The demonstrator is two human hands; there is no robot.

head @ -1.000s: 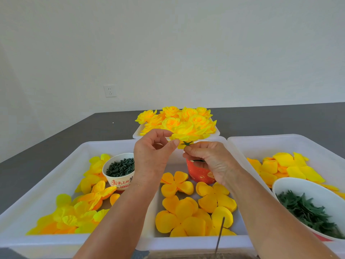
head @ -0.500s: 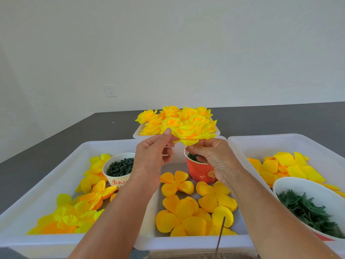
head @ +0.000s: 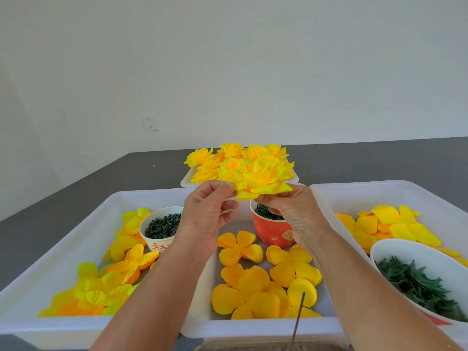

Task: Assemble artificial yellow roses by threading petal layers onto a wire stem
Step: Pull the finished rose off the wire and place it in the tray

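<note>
Just above the red cup, a finished-looking yellow rose is held up between both hands. Its left edge is pinched by the left hand between thumb and forefinger, and its underside is gripped by the curled fingers of the right hand, which hides whatever stem lies below. The petal layers appear fully stacked, so the step in hand is judged to be the last shaping or checking of this bloom. Behind the red cup, a small tray is heaped with completed roses, and the next move is probably a reach over the cup to set this one there, lightly, so that the petals are not crushed. In front of the red cup, loose petal layers lie ready, and a wire stands nearer still.
</note>
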